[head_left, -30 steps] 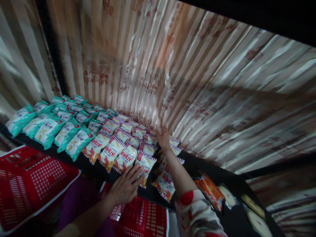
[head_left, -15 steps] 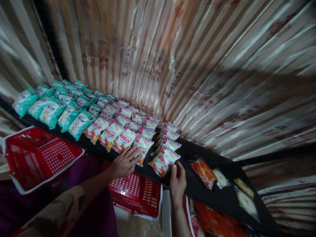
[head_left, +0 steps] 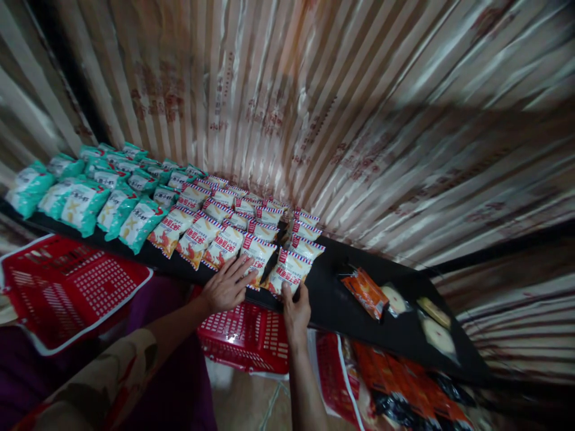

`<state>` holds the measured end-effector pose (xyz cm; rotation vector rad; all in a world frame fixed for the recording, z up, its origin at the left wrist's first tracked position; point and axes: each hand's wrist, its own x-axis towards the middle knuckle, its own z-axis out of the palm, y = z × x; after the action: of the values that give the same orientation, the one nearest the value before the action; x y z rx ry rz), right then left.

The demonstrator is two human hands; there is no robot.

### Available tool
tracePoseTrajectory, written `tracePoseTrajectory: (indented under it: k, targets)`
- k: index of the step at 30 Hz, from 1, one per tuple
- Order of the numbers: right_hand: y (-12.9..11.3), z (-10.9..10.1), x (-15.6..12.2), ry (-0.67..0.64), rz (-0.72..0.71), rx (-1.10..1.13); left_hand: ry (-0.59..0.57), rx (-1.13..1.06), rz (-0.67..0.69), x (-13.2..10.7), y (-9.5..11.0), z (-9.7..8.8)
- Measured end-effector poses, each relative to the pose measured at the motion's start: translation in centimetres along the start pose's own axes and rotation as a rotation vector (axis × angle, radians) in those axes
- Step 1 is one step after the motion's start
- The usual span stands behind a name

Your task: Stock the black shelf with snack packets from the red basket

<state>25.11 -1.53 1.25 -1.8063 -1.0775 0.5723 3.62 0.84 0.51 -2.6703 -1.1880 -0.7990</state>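
Rows of red-and-cream snack packets (head_left: 224, 224) lie on a black shelf (head_left: 341, 305). My left hand (head_left: 227, 287) lies flat with fingers spread on the front packet (head_left: 257, 258) of one row. My right hand (head_left: 295, 311) sits at the shelf's front edge, its fingers touching the front packet (head_left: 287, 272) of the rightmost row; whether it pinches the packet is unclear.
Teal snack packets (head_left: 90, 191) fill the shelf's left part. An orange packet (head_left: 366, 293) and pale round items (head_left: 438, 335) lie at the right. Red baskets (head_left: 67, 287) (head_left: 247, 335) and a box of orange packets (head_left: 395, 389) stand below. Striped fabric (head_left: 359, 120) hangs behind.
My right hand has come back from the rear of the shelf to its front edge and slid the rightmost row's front packet leftward. My left hand has stayed on its packet.
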Motion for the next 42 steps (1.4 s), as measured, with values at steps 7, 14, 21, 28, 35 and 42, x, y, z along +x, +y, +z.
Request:
tracePoseTrajectory:
  k: [7,14,21,28,35,42]
  targets:
    - [-0.6,0.9,-0.5,0.079,0.025,-0.029,0.012,0.006,-0.003,0.0,0.0,-0.2]
    - [-0.7,1.1,-0.8,0.097,-0.047,-0.118,0.016,0.053,0.011,-0.2,-0.1,-0.1]
    - [-0.4,1.3,-0.6,0.132,-0.031,-0.120,-0.015,0.081,0.168,0.8,1.9,0.4]
    - [0.0,1.1,-0.6,0.106,-0.064,-0.061,0.003,0.109,0.186,2.6,3.8,1.1]
    - [0.9,-0.7,0.6,0.123,-0.108,0.104,0.068,0.167,0.204,2.6,3.8,1.3]
    - [1.7,-2.3,5.4,0.134,-0.099,0.091,0.078,0.181,0.198,2.7,3.9,1.5]
